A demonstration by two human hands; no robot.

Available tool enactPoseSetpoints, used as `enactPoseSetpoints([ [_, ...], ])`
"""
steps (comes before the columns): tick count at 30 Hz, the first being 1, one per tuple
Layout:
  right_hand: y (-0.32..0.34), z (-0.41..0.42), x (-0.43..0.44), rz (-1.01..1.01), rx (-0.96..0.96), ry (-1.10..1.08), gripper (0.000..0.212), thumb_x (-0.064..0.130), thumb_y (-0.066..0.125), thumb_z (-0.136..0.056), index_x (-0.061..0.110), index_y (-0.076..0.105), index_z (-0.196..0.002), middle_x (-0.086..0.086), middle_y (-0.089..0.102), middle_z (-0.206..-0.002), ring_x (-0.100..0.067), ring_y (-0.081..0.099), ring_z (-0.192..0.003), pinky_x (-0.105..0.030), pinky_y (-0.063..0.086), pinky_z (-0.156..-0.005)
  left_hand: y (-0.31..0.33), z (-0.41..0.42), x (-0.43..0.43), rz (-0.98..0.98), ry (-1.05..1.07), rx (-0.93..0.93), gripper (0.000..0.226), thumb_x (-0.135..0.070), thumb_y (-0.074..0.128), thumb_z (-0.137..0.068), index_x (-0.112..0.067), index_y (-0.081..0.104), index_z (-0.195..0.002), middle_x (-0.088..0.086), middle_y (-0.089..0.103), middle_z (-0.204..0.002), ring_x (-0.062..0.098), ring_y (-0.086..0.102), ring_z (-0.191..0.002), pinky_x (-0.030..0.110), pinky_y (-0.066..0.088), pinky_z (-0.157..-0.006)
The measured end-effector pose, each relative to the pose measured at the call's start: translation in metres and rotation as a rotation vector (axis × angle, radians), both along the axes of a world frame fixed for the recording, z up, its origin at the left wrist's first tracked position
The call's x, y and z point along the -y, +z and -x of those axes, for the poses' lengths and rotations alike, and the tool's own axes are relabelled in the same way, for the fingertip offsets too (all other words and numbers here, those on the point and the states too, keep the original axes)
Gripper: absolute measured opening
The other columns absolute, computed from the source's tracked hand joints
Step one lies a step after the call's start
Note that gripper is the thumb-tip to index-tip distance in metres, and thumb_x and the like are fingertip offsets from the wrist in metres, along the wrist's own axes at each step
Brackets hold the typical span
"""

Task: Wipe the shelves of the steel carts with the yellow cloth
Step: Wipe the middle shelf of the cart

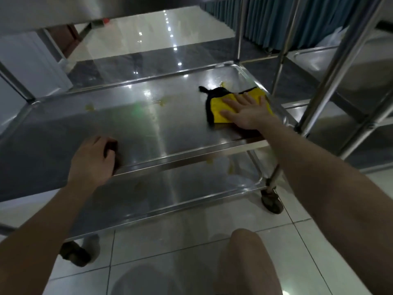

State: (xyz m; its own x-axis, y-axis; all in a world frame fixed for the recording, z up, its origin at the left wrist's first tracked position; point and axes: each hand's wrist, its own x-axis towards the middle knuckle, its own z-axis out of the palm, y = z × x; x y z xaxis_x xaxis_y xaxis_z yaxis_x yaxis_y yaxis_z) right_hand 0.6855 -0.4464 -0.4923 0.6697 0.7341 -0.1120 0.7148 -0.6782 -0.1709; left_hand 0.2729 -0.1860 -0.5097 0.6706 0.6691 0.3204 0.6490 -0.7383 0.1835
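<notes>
The yellow cloth [219, 108], with a black backing and edge, lies near the right end of the steel cart's middle shelf [131, 126]. My right hand [246, 111] presses flat on it with straight, spread fingers. My left hand [93, 160] grips the front rim of that same shelf, fingers curled over the edge. Yellowish smears dot the shelf at the left [89, 107] and the middle [162, 101]. The lower shelf [170, 188] below also shows yellowish spots.
A second steel cart [340, 81] stands close on the right, its post beside my right forearm. The upper shelf [63, 11] overhangs at the top. Caster wheels [272, 203] rest on the white tiled floor. My bare knee [244, 262] is at the bottom.
</notes>
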Motion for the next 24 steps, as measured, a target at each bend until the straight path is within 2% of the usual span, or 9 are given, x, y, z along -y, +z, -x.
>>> enactPoseSetpoints([
  [3, -0.001, -0.027, 0.033, 0.042, 0.035, -0.067, 0.086, 0.092, 0.006, -0.087, 0.057, 0.006, -0.166, 0.008, -0.003, -0.180, -0.022, -0.008, -0.166, -0.066, -0.014, -0.127, -0.002, -0.002, 0.003, 0.006, 0.023, 0.017, 0.030, -0.011, 0.060, -0.100, -0.016, 0.069, -0.128, 0.015, 0.063, -0.128, 0.042, 0.056, -0.123, 0.055, 0.053, -0.101],
  [7, -0.003, 0.014, 0.012, 0.020, 0.030, -0.096, 0.081, 0.086, 0.006, -0.091, 0.054, 0.005, -0.166, 0.004, -0.006, -0.180, -0.027, -0.009, -0.166, -0.072, -0.015, -0.123, -0.005, -0.005, 0.003, -0.027, 0.026, 0.032, 0.026, -0.012, 0.061, -0.098, -0.015, 0.069, -0.123, 0.014, 0.064, -0.124, 0.041, 0.057, -0.119, 0.055, 0.054, -0.098],
  [12, -0.004, 0.146, -0.066, 0.007, 0.033, 0.227, 0.074, 0.079, 0.010, -0.099, 0.051, 0.006, -0.168, 0.003, -0.009, -0.180, -0.030, -0.012, -0.166, -0.075, -0.018, -0.120, -0.004, -0.004, 0.001, -0.029, 0.030, 0.017, 0.024, -0.014, 0.061, -0.099, -0.017, 0.067, -0.122, 0.013, 0.063, -0.121, 0.041, 0.057, -0.118, 0.055, 0.054, -0.096],
  [15, -0.005, 0.185, -0.078, -0.020, 0.028, 0.336, 0.070, 0.076, 0.014, -0.102, 0.050, 0.010, -0.168, 0.004, -0.005, -0.180, -0.029, -0.010, -0.166, -0.074, -0.014, -0.122, -0.001, 0.001, 0.001, -0.007, 0.021, 0.005, 0.027, -0.013, 0.059, -0.100, -0.018, 0.067, -0.124, 0.012, 0.062, -0.123, 0.040, 0.057, -0.120, 0.055, 0.054, -0.097],
  [20, -0.006, 0.144, -0.033, -0.070, 0.023, 0.373, 0.070, 0.079, 0.018, -0.101, 0.055, 0.014, -0.166, 0.013, 0.001, -0.180, -0.019, -0.005, -0.166, -0.065, -0.009, -0.128, -0.002, 0.005, -0.002, 0.036, -0.011, 0.009, 0.034, -0.007, 0.059, -0.099, -0.018, 0.069, -0.129, 0.012, 0.063, -0.129, 0.040, 0.056, -0.125, 0.055, 0.050, -0.104],
  [24, -0.005, 0.065, 0.023, -0.017, 0.054, 0.205, 0.079, 0.090, 0.009, -0.091, 0.060, 0.005, -0.164, 0.015, -0.002, -0.179, -0.018, -0.004, -0.166, -0.064, -0.006, -0.130, -0.001, 0.005, 0.000, 0.031, -0.006, 0.010, 0.035, -0.007, 0.060, -0.098, -0.019, 0.070, -0.129, 0.012, 0.063, -0.129, 0.041, 0.056, -0.125, 0.056, 0.051, -0.105],
])
